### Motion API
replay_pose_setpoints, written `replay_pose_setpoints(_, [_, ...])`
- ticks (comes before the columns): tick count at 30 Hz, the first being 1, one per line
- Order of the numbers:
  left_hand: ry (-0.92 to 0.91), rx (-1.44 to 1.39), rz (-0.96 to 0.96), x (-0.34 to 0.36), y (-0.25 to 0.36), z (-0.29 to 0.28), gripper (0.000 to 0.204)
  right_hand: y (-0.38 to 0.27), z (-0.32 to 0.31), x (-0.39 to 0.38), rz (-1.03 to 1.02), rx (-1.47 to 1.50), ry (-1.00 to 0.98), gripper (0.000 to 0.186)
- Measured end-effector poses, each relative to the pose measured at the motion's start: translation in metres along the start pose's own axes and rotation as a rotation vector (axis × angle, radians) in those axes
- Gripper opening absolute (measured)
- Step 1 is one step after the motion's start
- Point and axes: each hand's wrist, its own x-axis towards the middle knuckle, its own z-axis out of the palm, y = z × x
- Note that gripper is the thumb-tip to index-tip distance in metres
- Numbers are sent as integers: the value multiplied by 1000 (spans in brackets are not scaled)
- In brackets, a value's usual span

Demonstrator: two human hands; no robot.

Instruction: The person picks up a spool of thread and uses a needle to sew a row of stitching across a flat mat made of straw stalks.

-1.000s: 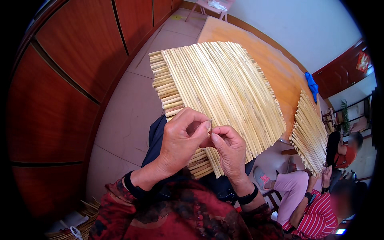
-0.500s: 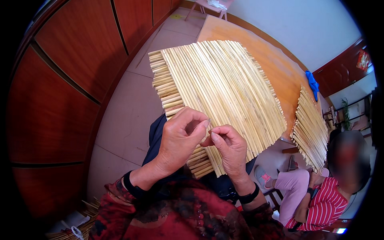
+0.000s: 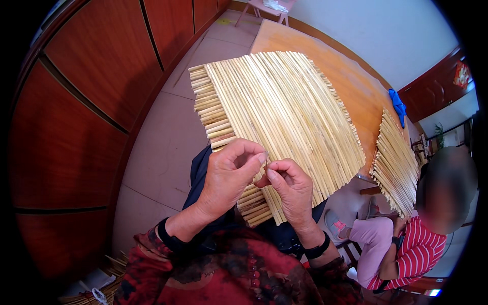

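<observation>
A mat of pale straw-coloured stalks, laid side by side, leans from my lap against the table. Shorter stalk ends stick out crosswise beneath its left edge. Over its near left part, my left hand pinches with thumb and forefinger. Close beside it my right hand is closed in a pinch too. Between the fingertips runs a thin strand; whether it is thread, wire or a needle I cannot tell. Both palms are hidden.
The orange-brown wooden table carries a blue cloth at its right end. On the right, a seated person in a striped top is by a second stalk mat. Red-brown cabinets line the left; loose stalks lie low left.
My hands stay almost in place, pinched together over the mat. The strand between them shows less plainly. The seated person's head has moved slightly up and to the right.
</observation>
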Motion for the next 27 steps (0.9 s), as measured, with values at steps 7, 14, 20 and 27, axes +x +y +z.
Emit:
replay_pose_setpoints(7, [-30, -12, 25, 0, -1, -2, 5, -5, 1, 3, 3, -44, -65, 10])
replay_pose_setpoints(14, [-54, 294, 326, -4, 23, 0, 4, -18, 0, 1, -56, 45, -63, 9])
replay_pose_setpoints(20, [-569, 118, 720, -27, 82, 0, 10, -65, -10, -20, -442, -177, -268, 8])
replay_pose_setpoints(27, [-651, -390, 949, -55, 74, 33, 6, -66, -16, -32, -308, 232, -19, 9])
